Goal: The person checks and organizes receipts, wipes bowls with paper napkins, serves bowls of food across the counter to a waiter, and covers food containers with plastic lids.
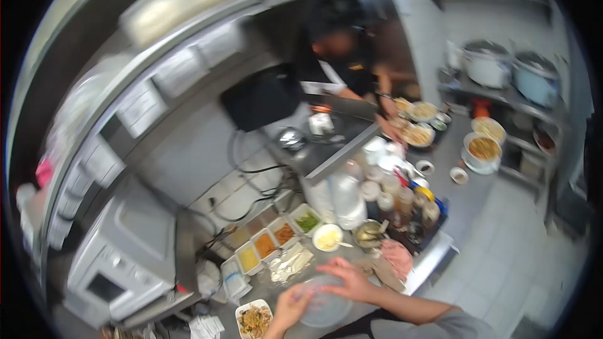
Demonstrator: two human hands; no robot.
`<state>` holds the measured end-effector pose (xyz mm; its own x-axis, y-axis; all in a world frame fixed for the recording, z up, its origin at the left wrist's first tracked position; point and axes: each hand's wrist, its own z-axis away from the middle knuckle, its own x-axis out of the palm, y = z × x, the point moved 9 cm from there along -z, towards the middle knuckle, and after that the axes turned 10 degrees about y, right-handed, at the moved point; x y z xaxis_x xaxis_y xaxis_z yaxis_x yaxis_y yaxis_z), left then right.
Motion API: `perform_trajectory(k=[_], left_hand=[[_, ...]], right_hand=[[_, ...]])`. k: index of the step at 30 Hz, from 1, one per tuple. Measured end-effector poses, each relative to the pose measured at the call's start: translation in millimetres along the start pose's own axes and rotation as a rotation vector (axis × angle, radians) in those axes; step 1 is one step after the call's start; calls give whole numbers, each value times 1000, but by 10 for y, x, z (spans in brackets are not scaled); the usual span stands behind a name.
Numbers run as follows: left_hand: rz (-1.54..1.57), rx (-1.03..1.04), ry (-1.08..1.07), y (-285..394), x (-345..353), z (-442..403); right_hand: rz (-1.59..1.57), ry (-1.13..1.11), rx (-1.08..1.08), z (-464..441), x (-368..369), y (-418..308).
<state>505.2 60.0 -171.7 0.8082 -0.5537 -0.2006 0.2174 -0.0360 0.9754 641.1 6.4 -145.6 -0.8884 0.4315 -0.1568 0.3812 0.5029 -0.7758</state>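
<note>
Both of my hands are over a round, translucent lid or bowl low in the middle of the view. My left hand is at its left edge, fingers blurred and curled toward it. Above its upper right part is my right hand, with fingers spread and nothing visible between them. A white dish of food sits left of my left hand. Crumpled foil lies just beyond my hands, near a white bowl with yellow contents and a spoon.
Ingredient trays line the wall side, and bottles crowd the counter ahead. A pink cloth lies right of my hands. Another person reaches toward bowls across the counter. A microwave stands left.
</note>
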Motion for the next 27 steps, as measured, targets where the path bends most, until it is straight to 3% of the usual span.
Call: perform_trajectory(k=[1, 2, 4, 7, 8, 14, 23, 26, 27], left_hand=[[150, -89, 121, -16, -82, 5], [62, 36, 168, 17, -130, -21], [-82, 313, 275, 47, -224, 34], [-20, 264, 403, 217, -78, 198], [-37, 166, 342, 100, -93, 158], [-97, 82, 445, 58, -90, 228], [-132, 70, 431, -76, -118, 204], [326, 181, 353, -299, -143, 57], [322, 185, 359, -330, -165, 58]], right_hand=[[-60, 101, 70, -12, -64, 123], [-120, 203, 133, 12, -132, 251], [-122, 185, 39, 50, -52, 296], [-114, 157, 36, 76, -48, 176], [-113, 149, 56, 79, -50, 146], [-63, 227, -129, 158, -28, 80], [-100, 202, -5, 144, -28, 144], [-123, 220, -50, 141, -35, 107], [-110, 223, -61, 149, -21, 117]])
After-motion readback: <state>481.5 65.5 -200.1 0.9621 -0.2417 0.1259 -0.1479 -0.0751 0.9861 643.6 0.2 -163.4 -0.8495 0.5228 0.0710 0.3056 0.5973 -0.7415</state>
